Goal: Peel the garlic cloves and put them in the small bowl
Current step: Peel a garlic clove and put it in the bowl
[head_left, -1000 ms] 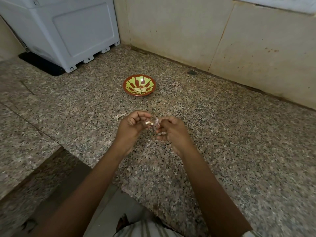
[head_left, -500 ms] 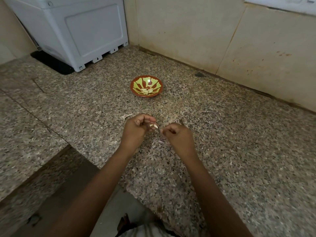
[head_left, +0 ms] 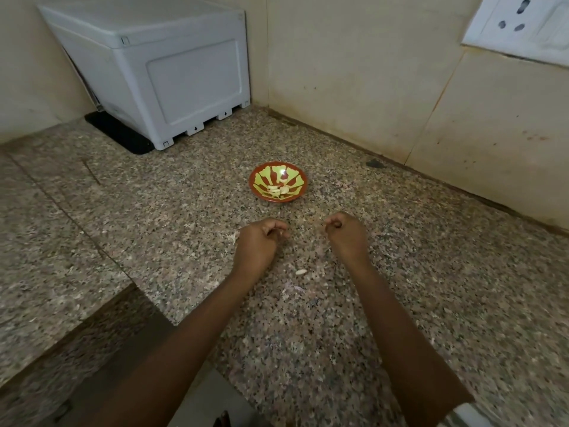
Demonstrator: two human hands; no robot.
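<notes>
left hand (head_left: 260, 241) curled, pinching a small pale garlic clove (head_left: 281, 233), its tip toward 3 o'clock. right hand (head_left: 346, 234) curled too, apart at 3 o'clock, but what it pinches cannot be told.

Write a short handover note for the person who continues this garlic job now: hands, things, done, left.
Left hand: fingers curled round a pale garlic clove.
Right hand: fingers curled; whether it pinches peel cannot be told.
Small bowl: beyond the hands, several peeled cloves inside, so done in part.
Counter: one pale piece and skin scraps lie between the forearms.
Left: finish the held clove, drop it in the bowl.
</notes>
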